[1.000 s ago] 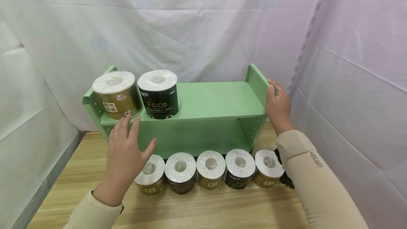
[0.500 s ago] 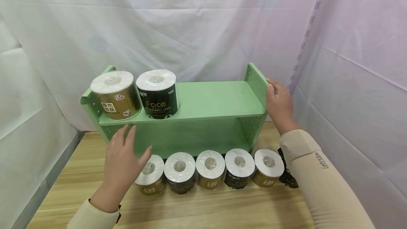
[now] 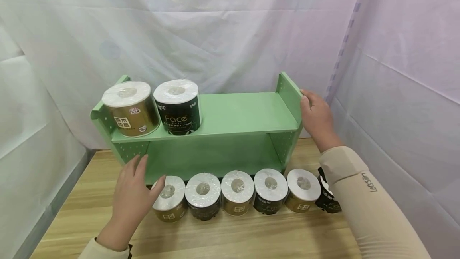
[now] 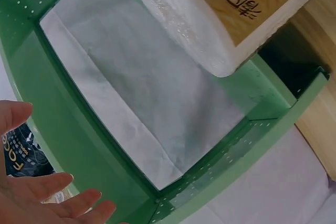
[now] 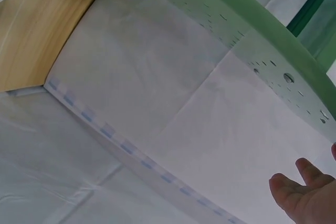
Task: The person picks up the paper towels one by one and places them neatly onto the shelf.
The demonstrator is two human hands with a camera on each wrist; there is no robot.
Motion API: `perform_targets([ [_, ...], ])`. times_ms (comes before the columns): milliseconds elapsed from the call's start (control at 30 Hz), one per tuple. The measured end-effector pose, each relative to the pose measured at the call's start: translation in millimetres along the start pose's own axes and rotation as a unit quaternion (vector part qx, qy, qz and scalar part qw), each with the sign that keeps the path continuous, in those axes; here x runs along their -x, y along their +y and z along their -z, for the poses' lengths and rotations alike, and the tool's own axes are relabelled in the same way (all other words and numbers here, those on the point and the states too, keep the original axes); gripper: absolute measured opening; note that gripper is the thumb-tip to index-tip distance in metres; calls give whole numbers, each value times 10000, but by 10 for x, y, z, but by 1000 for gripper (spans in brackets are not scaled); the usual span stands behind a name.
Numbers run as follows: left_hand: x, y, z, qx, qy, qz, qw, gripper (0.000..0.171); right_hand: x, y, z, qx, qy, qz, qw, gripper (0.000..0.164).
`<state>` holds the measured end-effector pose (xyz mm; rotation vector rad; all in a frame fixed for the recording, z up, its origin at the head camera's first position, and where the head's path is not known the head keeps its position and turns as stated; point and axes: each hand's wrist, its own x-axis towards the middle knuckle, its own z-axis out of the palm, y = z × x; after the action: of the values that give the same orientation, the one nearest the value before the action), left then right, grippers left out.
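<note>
A green two-tier shelf (image 3: 248,111) stands on the wooden table. On its upper board sit a gold-wrapped toilet roll (image 3: 133,119) at the left and a black-wrapped toilet roll (image 3: 179,115) beside it. My left hand (image 3: 129,197), fingers spread and holding nothing, hovers before the shelf's lower left part, near the leftmost front toilet roll (image 3: 169,195). That hand (image 4: 58,198) shows its fingers apart in the left wrist view. My right hand (image 3: 318,117) rests at the outer side of the right side panel (image 3: 289,95); its fingers look extended in the right wrist view.
In front of the shelf, several gold and black toilet rolls (image 3: 237,189) stand in a row on the table (image 3: 230,239). The rightmost black roll (image 3: 328,197) is partly behind the right sleeve. White cloth (image 3: 230,31) hangs behind and at both sides.
My left hand has moved down and toward me, away from the gold roll on the upper board. The right hand stays at the side panel; its forearm has shifted slightly right.
</note>
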<state>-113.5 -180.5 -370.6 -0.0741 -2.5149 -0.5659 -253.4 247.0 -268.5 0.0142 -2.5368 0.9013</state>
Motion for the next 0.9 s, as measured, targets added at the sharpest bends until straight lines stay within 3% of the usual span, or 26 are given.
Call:
perform_targets([
  [300,118,-127,-38,34,-247,319,9992,69,-35,-18,62,277,-258,231,9990,55],
  [533,186,-196,-56,106,-527,579,9969,69,-35,-39,114,361,-609,63,9975,58],
  [900,249,-283,-116,275,-1075,1047,9883,75,-46,-32,148,505,-753,37,9959,61],
])
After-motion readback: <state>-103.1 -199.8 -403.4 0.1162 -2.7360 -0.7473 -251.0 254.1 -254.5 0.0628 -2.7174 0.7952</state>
